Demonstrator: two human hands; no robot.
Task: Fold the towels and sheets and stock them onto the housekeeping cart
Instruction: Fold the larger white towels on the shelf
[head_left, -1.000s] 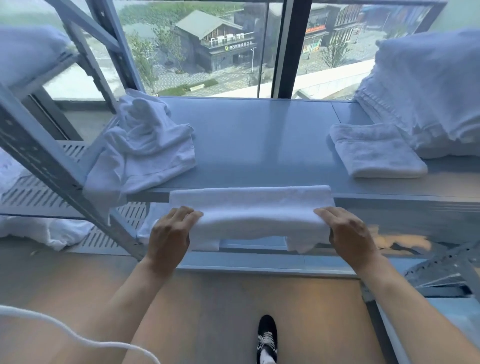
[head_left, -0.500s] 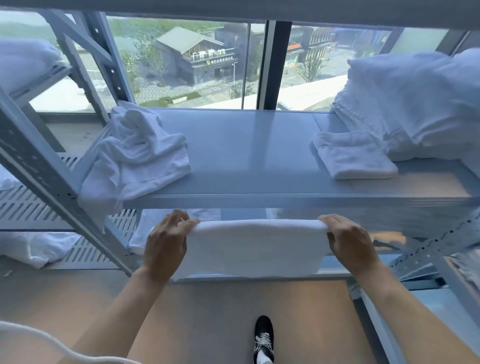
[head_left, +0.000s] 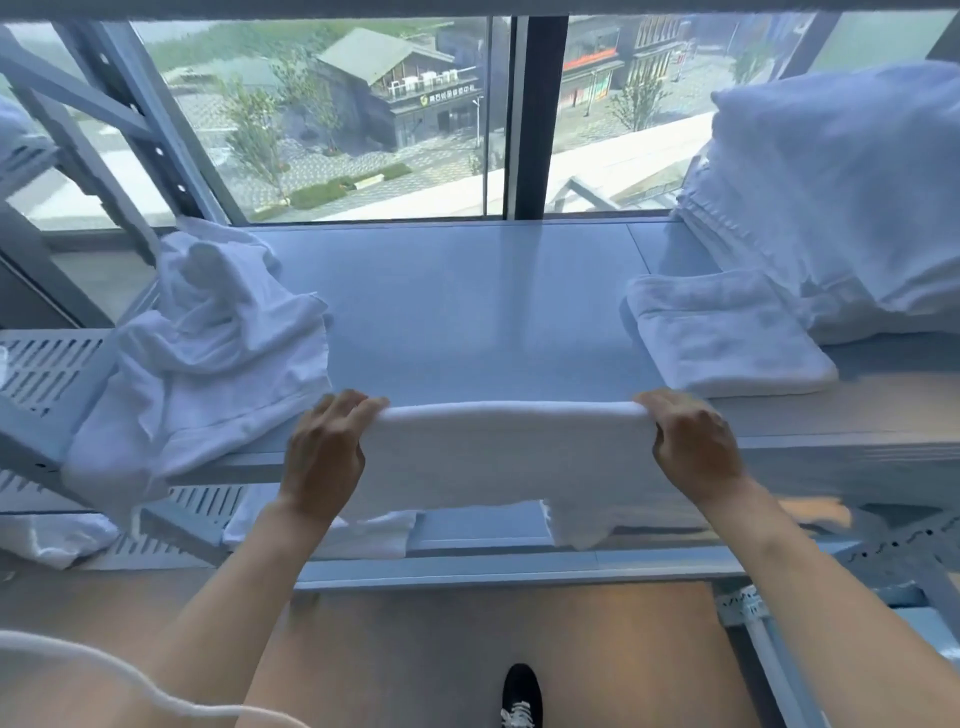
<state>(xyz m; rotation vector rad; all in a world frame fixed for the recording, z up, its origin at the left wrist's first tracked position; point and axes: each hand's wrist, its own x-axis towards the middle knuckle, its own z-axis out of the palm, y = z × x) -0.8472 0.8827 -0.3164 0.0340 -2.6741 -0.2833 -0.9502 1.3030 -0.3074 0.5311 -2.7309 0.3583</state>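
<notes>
both hands are up at the front edge of the grey metal shelf (head_left: 467, 312). the left hand (head_left: 324, 457) and right hand (head_left: 693, 449) each pinch one end of a folded white terry towel (head_left: 509, 457), fingers curled over its top fold, so it stretches flat between them. the towel hangs down in front of the shelf lip, its lower edge uneven, with a corner drooping on the right side.

on the shelf, a crumpled heap of white cloth (head_left: 208, 353) sits at the left end and spills over the edge. toward the right lies a small neatly folded white towel (head_left: 727, 332), touching a tall stack of white linens (head_left: 841, 208) behind it. big window (head_left: 363, 119) past the shelf, buildings outside. one black sneaker (head_left: 522, 696) shows on the tan floor, and a white cord (head_left: 104, 670) curves in at bottom left.
</notes>
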